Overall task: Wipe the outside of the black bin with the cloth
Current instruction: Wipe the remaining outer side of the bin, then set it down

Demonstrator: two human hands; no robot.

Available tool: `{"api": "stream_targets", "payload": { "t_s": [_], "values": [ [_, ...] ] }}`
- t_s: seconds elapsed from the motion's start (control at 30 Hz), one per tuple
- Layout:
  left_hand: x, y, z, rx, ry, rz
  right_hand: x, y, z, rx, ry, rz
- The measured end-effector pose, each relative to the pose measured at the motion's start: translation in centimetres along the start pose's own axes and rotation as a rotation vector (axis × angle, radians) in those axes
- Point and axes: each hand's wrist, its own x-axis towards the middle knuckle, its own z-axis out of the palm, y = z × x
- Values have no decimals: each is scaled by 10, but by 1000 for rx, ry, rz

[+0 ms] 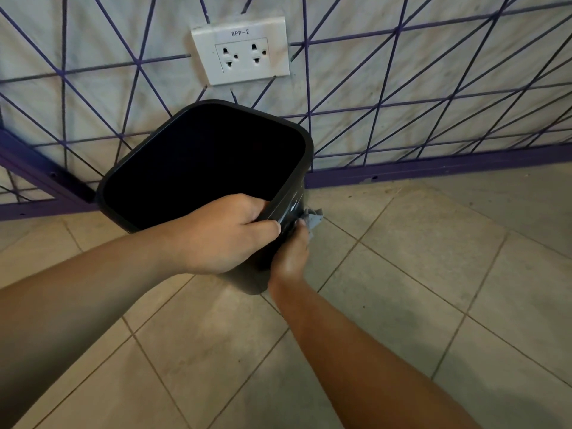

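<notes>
Black bin [201, 162] tilted on floor [402, 274] near wall. Left hand [223, 233] grip clamped on near rim; right hand [292, 252] presses cloth [313, 218], probably bunched, on right side. Keep rim steady, wipe downward evenly.

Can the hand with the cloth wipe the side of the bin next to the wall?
Probably not yet. The right hand presses the cloth on the near corner of the black bin; the bin's far side sits close against the wall.

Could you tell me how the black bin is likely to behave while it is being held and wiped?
Probably light: the left hand alone holds the bin tilted by its rim. Its glossy wall may be slippery under the cloth. It looks stiff, keeping its shape.
</notes>
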Motion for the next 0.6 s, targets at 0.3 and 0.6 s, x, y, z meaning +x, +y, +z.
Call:
{"api": "stream_targets", "payload": {
  "t_s": [0.3, 0.6],
  "values": [
    [1, -1, -1, 19, -8, -8, 15, -2, -3, 14, -33, 7],
    [0, -3, 0, 30, -5, 0, 13, 2, -9, 16, -70, -43]
  ]
}}
